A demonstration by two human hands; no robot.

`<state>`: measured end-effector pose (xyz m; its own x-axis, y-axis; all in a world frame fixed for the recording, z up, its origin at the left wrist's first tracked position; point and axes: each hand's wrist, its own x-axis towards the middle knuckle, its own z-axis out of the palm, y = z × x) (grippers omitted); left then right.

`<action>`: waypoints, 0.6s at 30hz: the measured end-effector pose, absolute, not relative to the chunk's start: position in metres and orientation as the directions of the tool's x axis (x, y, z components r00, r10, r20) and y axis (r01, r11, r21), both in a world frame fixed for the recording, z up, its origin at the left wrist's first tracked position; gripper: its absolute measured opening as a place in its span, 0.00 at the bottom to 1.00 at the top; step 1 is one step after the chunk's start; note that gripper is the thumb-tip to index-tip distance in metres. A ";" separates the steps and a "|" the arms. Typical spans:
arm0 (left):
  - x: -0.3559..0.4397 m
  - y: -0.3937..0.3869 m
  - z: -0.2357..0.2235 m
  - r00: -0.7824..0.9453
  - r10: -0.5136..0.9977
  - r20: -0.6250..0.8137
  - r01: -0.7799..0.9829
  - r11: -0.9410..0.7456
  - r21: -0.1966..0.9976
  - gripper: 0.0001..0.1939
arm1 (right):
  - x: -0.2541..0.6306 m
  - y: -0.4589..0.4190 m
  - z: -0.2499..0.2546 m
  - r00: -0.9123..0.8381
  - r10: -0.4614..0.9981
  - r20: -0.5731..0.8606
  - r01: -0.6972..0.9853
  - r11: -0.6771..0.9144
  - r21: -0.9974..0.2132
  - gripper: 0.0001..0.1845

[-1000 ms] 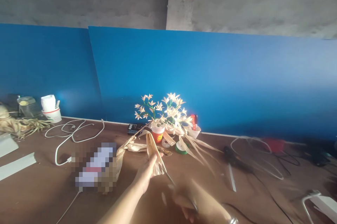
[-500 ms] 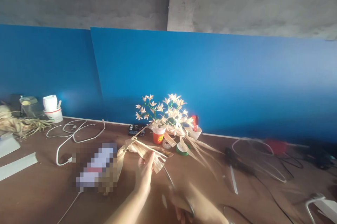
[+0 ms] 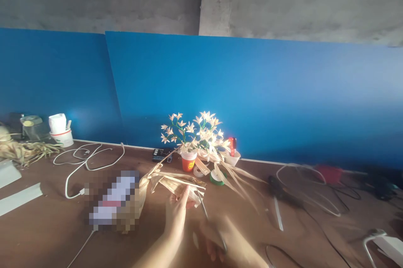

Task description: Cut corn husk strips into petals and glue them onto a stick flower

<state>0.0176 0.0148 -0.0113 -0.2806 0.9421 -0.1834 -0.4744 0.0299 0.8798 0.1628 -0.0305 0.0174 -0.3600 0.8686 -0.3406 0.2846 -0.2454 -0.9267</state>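
My left hand is closed on a pale dried corn husk, pinching it near its right end. The husk's bunched end lies to the left of the hand. My right hand, smeared by motion, grips what look like scissors, with a thin metal blade reaching up to the husk's cut end. Whether the blades are apart cannot be made out. Behind my hands stands a red and white paper cup bearing pale husk flowers on green stems. Loose husk strips fan out to its right.
A green tape roll and a white tape roll lie by the cup. At left are a pixelated patch, a white cable and a tub. Dark cables cross the right side. A blue panel stands behind.
My left hand has shifted a little right and down, with its grip on the husk. My right hand and the scissors have stayed close to the husk's end.
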 end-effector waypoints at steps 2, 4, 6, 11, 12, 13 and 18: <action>0.018 0.014 -0.009 -0.291 0.939 -0.185 -0.470 0.028 0.882 0.21 | 0.162 -0.031 0.017 -0.358 0.869 -0.340 0.291 -0.242 -0.925 0.22; 0.018 0.013 -0.007 -0.285 0.941 -0.181 -0.455 0.034 0.890 0.20 | 0.162 -0.031 0.017 -0.363 0.870 -0.333 0.298 -0.230 -0.926 0.22; 0.018 0.012 -0.006 -0.270 0.946 -0.180 -0.437 0.047 0.898 0.20 | 0.162 -0.031 0.018 -0.356 0.877 -0.324 0.309 -0.216 -0.926 0.22; 0.016 0.014 -0.011 -0.270 0.941 -0.203 -0.412 0.077 0.908 0.24 | 0.162 -0.032 0.019 -0.360 0.893 -0.269 0.303 -0.161 -0.939 0.19; 0.015 0.015 -0.012 -0.267 0.941 -0.207 -0.408 0.085 0.909 0.25 | 0.162 -0.032 0.020 -0.361 0.895 -0.261 0.300 -0.154 -0.942 0.18; 0.015 0.016 -0.014 -0.266 0.941 -0.210 -0.404 0.089 0.910 0.25 | 0.161 -0.032 0.020 -0.358 0.897 -0.259 0.295 -0.154 -0.943 0.18; 0.015 0.017 -0.018 -0.287 0.936 -0.205 -0.381 0.085 0.921 0.26 | 0.161 -0.031 0.023 -0.346 0.911 -0.223 0.299 -0.118 -0.947 0.18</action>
<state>0.0149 0.0169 -0.0181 -0.2873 0.9356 -0.2050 -0.3810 0.0847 0.9207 0.1613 -0.0310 0.0228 -0.3462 0.9113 -0.2231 0.2990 -0.1182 -0.9469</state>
